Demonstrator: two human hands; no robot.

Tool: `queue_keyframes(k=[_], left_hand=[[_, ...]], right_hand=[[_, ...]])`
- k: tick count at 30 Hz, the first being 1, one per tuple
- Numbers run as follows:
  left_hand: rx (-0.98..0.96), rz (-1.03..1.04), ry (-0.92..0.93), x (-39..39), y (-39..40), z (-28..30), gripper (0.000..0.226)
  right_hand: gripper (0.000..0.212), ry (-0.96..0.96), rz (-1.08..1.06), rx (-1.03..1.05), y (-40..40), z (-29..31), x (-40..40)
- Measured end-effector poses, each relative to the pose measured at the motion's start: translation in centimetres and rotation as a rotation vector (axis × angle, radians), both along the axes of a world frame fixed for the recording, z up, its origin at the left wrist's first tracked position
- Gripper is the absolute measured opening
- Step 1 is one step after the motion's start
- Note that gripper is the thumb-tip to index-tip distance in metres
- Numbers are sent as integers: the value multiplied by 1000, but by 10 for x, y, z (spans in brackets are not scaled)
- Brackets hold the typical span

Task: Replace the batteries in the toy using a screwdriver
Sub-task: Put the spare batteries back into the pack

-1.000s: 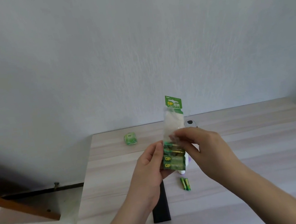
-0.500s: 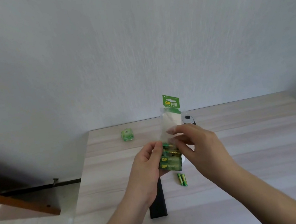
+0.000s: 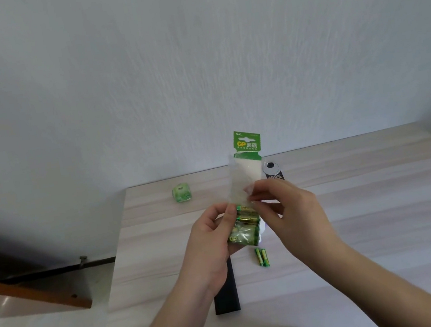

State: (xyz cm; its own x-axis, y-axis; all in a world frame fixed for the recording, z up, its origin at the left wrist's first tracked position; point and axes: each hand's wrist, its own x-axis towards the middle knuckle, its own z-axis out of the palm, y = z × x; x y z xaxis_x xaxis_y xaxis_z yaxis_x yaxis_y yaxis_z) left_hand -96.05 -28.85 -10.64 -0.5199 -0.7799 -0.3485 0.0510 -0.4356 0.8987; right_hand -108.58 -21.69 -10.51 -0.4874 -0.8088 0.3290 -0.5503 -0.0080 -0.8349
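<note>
Head view looks down past my forearms to a pale wooden table point(image 3: 379, 210), where I hold a battery pack point(image 3: 245, 225) up in front of me. My left hand point(image 3: 214, 243) grips the lower part of the pack, thumb pressed on its front and fingers curled behind, while my right hand point(image 3: 291, 208) pinches the loose clear plastic just above the batteries. To do this well, I judge I should keep the left grip firm around the cells and peel the film away steadily with the right, so the batteries come free into my palm rather than spilling. The green header card stands upright above my fingertips. Two loose batteries point(image 3: 261, 257) lie on the table just below the pack, apart from both hands. A white object, perhaps the toy, peeks out behind the pack, mostly hidden. A black bar point(image 3: 226, 296) lies under my left wrist; I cannot tell whether it is the screwdriver.
</note>
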Motion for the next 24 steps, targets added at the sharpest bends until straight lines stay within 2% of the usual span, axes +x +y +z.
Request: queue_keyframes(k=[7, 11, 15, 18, 21, 24], left_hand=[[25, 21, -6, -6, -1, -9, 14], [50, 31, 6, -9, -3, -12, 16], [103, 43, 11, -7, -7, -18, 18], [133, 56, 17, -4, -8, -23, 19], [153, 77, 22, -1, -10, -26, 22], [161, 98, 16, 4, -10, -29, 23]], right_hand=[[22, -15, 1, 33, -1, -7, -5], [23, -268, 50, 17, 0, -2, -10], [24, -391, -78, -40, 7, -6, -20], [22, -521, -134, -14, 7, -35, -29], [24, -675, -186, 139, 3, -89, -34], [26, -713, -213, 337, 2, -142, -33]])
